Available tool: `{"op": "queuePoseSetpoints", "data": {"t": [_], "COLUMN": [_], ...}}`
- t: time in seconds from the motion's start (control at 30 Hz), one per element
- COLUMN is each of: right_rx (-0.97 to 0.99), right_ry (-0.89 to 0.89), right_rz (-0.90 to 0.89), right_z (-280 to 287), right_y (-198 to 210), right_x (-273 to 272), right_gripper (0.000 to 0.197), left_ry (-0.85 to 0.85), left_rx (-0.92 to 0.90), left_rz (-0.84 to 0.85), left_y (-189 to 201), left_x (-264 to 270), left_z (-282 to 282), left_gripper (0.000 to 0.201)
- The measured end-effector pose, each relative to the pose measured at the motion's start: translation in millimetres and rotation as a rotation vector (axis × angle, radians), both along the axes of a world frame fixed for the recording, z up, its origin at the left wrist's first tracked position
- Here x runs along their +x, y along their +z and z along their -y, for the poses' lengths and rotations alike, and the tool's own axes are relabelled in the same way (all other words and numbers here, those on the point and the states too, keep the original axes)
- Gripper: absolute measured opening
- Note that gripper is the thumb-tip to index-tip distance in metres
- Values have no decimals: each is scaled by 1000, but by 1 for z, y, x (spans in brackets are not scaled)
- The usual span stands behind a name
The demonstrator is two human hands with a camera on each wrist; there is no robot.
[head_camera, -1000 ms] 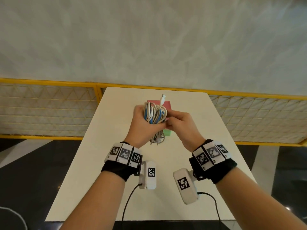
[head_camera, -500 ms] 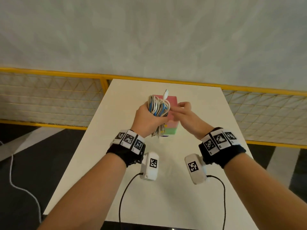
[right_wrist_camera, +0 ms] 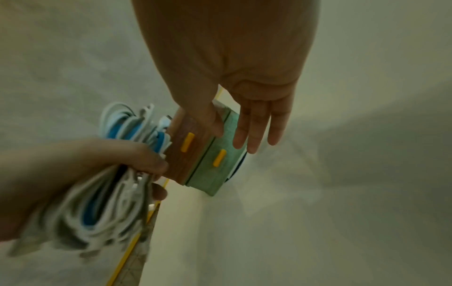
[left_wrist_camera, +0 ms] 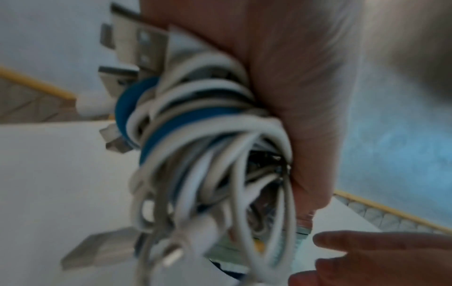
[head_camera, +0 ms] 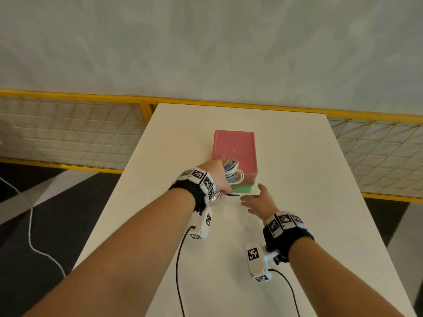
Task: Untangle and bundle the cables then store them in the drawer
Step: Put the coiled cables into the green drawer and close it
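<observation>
A small drawer unit (head_camera: 234,150) stands mid-table, with a pink top, a pink drawer (right_wrist_camera: 186,154) and a green drawer (right_wrist_camera: 215,170) below, each with a yellow handle. My left hand (head_camera: 217,175) grips a coiled bundle of white and blue cables (head_camera: 231,173) at the unit's front left corner; the bundle (left_wrist_camera: 208,147) fills the left wrist view with several USB plugs sticking out. My right hand (head_camera: 258,200) is open, fingers straight, just in front of the green drawer; in the right wrist view its fingertips (right_wrist_camera: 254,139) lie over that drawer's front.
The white table (head_camera: 286,225) stretches toward me, with a yellow-framed mesh fence (head_camera: 68,124) behind it and dark floor on both sides. Wrist camera leads (head_camera: 177,271) hang over the near table part.
Both hands dropped from chest height to the drawer unit. My right hand let go of the bundle and opened in front of the green drawer; the left carried the bundle down beside the unit.
</observation>
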State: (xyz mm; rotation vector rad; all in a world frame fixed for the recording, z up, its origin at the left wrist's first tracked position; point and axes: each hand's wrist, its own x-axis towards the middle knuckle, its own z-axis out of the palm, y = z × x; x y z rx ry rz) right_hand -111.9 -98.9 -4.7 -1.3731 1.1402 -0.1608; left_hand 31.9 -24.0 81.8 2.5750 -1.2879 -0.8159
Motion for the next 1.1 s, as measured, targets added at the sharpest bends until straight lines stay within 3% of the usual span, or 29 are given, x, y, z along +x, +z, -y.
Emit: {"op": "queuePoseSetpoints", "data": {"t": [0.17, 0.33, 0.5, 0.63, 0.8, 0.9, 1.1], "right_rx": [85, 15, 18, -105, -393, -421, -475], "right_ry": [-111, -184, -215, -143, -32, 112, 325], "right_rz": [66, 104, 144, -98, -149, -183, -227], "right_z": [9, 2, -33, -42, -8, 3, -23], "right_y": [-21, -27, -27, -7, -5, -11, -15], "right_x": [36, 38, 5, -12, 8, 15, -19], "right_gripper": [43, 25, 42, 72, 62, 55, 85], "left_ry": [-113, -151, -144, -134, -112, -103, -87], "left_rx": [115, 149, 132, 109, 76, 73, 99], "left_rz": [95, 101, 99, 82, 86, 86, 68], "left_y": [6, 4, 0, 0, 1, -1, 3], "left_x": [10, 13, 14, 12, 10, 9, 7], "left_z": [16, 21, 18, 15, 12, 11, 11], "left_gripper": [42, 40, 39, 40, 40, 39, 41]}}
